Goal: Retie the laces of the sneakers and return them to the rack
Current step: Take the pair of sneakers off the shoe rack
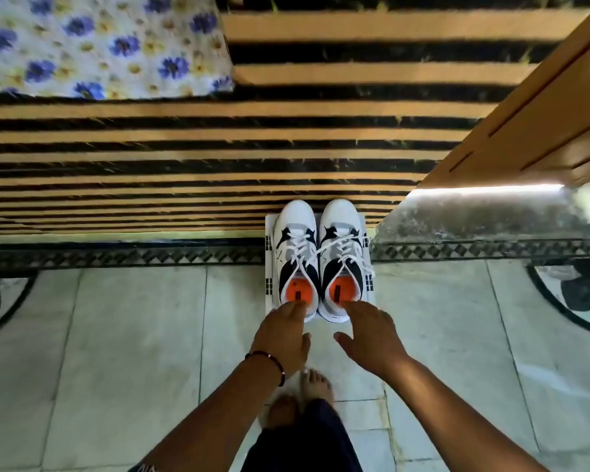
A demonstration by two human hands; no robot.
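Note:
Two white and black sneakers with orange insoles stand side by side, toes pointing away from me, on a small white stand [369, 294] by the wall. White laces cross the left sneaker [295, 247] and the right sneaker [343, 247]; their ends hang loose at the sides. My left hand [283, 332] reaches down with its fingertips on the left sneaker's heel collar. My right hand [372, 330] has its fingertips at the right sneaker's heel collar. Neither hand's fingers close around a shoe.
A wall of wooden slats [184, 158] rises behind the shoes, with a floral cloth [99, 46] at the upper left. A wooden panel [539, 107] stands at the right. My bare feet [300, 396] are on pale floor tiles just behind the stand.

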